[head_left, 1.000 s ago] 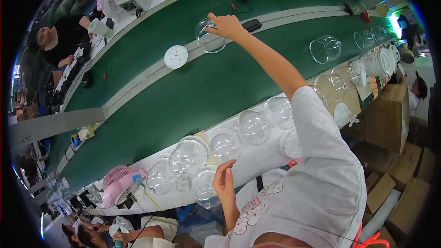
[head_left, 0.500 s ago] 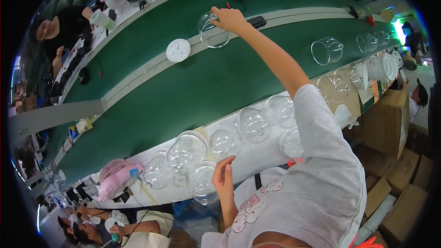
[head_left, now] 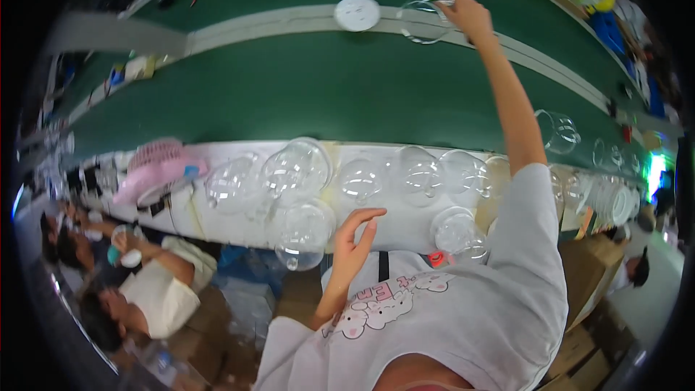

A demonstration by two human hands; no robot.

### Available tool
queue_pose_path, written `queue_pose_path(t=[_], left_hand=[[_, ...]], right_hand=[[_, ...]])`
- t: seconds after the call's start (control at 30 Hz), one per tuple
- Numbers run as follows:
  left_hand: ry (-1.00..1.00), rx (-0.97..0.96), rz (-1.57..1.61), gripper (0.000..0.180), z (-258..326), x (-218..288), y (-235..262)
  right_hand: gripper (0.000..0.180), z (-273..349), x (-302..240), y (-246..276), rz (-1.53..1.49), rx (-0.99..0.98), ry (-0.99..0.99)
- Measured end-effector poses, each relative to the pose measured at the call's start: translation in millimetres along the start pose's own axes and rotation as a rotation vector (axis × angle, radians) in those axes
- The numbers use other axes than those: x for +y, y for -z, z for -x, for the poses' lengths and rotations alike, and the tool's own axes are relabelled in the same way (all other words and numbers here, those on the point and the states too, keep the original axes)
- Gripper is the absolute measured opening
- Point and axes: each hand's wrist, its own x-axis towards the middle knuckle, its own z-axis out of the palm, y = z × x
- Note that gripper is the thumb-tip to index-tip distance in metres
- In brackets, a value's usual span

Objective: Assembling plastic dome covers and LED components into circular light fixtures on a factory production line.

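Note:
Stretched far out over the green belt, my right hand (head_left: 469, 13) has its fingers closed on a clear plastic dome (head_left: 418, 23) by its side. The dome is at the pale rail (head_left: 304, 20) that runs along the belt, beside a white round disc (head_left: 357, 13). My left hand (head_left: 352, 240) is raised in front of my chest, empty, with thumb and fingers apart. Nearest to it are clear domes on the white bench, one (head_left: 362, 181) just beyond it and another (head_left: 301, 239) to its left, which seems to sit on a white base.
More clear domes (head_left: 420, 174) line the bench. A pink fan (head_left: 156, 174) stands at its left. Further domes (head_left: 557, 132) rest on the belt at right, near stacked white rings (head_left: 615, 201). Cardboard boxes (head_left: 590, 275) are at lower right. Other people (head_left: 156, 289) work at left.
The head view has turned, shifting the whole scene. My right hand still grips the dome at the rail. My left hand stays raised and empty, its fingers now bent further to the right.

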Motion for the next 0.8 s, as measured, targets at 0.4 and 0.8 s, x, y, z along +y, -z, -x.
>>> queue_pose_path(t=[0.4,0.8], left_hand=[[-0.047,0.022,-0.073,0.018,21,21,8],[0.08,0.848,0.188,0.045,167,-138,164]], right_hand=[[0.031,5,13,-3,0.034,0.086,0.154],[0.019,236,-139,230,-0.294,0.414,0.326]])
